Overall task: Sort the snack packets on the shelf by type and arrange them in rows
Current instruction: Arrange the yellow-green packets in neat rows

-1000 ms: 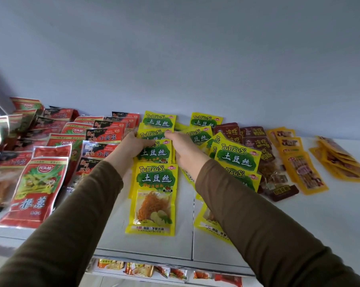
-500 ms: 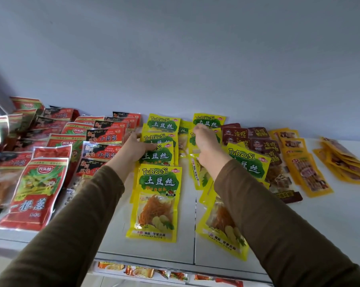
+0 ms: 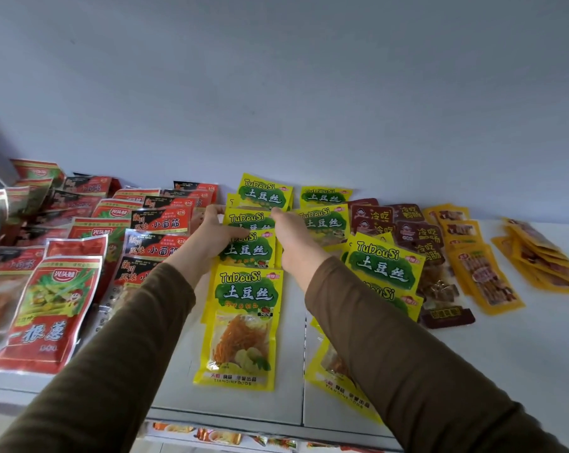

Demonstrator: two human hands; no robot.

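A column of yellow TuDouSi packets runs back from the shelf's front; the nearest one (image 3: 244,322) lies flat. My left hand (image 3: 216,230) grips the left edge of a yellow packet (image 3: 247,219) further back in that column, thumb on its face. My right hand (image 3: 293,238) reaches to the same packet's top right corner and seems to pinch it; its fingertips are mostly hidden. A second, looser column of yellow packets (image 3: 384,266) lies to the right, partly under my right sleeve.
Red packets (image 3: 44,312) and black-red packets (image 3: 159,220) fill the left. Dark brown packets (image 3: 420,237), orange packets (image 3: 486,276) and an orange stack (image 3: 538,256) lie to the right on the white shelf (image 3: 473,354). The wall stands close behind. A lower shelf holds more packets (image 3: 224,436).
My right hand has come back left from the second yellow column to the first column's packet. My left hand has stayed at that column's left edge.
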